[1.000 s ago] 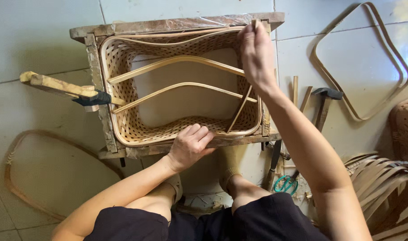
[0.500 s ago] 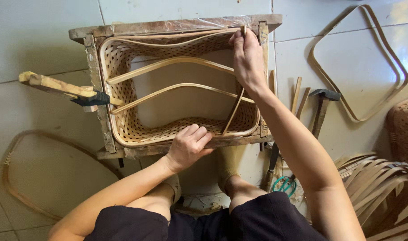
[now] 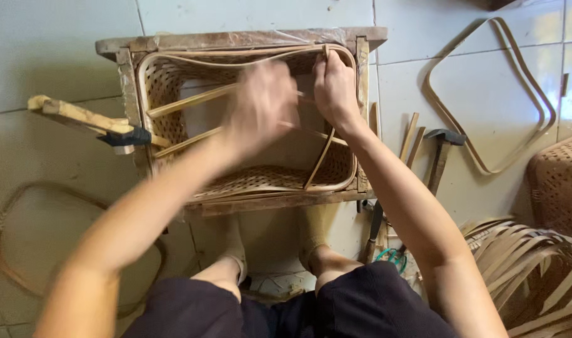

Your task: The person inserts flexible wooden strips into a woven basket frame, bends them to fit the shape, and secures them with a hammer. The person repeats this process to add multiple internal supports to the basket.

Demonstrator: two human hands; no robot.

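A wooden-handled clamp (image 3: 89,122) grips the wooden frame's (image 3: 128,81) left side. The left hand (image 3: 261,103), blurred, its grip unreadable, hovers over the woven bamboo basket (image 3: 267,178) inside the frame; the right hand (image 3: 334,87) pinches the far-right rim strip (image 3: 236,59). A hammer (image 3: 441,153) lies right, on the floor.

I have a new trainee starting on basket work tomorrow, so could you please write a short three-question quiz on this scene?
1. True or false: the right hand rests at the far right corner of the woven basket.
2. Which tool lies on the floor to the right of the wooden frame? A) a saw B) a hammer C) a drill
3. What is fixed to the left side of the wooden frame?

Key
1. True: it is on the basket's rim there, while the left hand is blurred over the middle.
2. B.
3. A clamp with a wooden handle.
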